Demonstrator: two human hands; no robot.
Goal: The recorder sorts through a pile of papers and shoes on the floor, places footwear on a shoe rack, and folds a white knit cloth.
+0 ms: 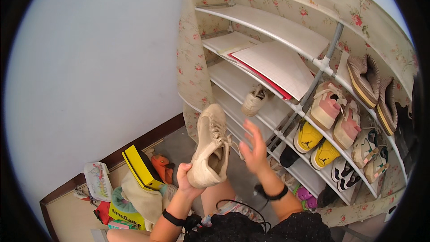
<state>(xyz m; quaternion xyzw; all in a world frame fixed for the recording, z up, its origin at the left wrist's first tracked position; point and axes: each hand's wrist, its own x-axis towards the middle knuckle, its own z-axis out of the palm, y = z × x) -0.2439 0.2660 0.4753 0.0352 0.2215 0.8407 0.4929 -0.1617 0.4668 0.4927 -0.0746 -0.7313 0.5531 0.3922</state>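
A worn off-white lace-up sneaker is held by its heel in my left hand, toe pointing up and away, its opening and tied laces facing me. My right hand is raised just right of the sneaker with fingers spread and nothing in it. Beyond that hand, a similar off-white sneaker stands on a middle shelf of the fabric-covered shoe rack, heel towards me. Black bands circle both wrists.
The rack's right part holds pink-and-white sneakers, yellow shoes and brown shoes. Gridded paper covers part of an upper shelf. At lower left are a yellow-and-black box, an orange item and a plastic bag by the wall.
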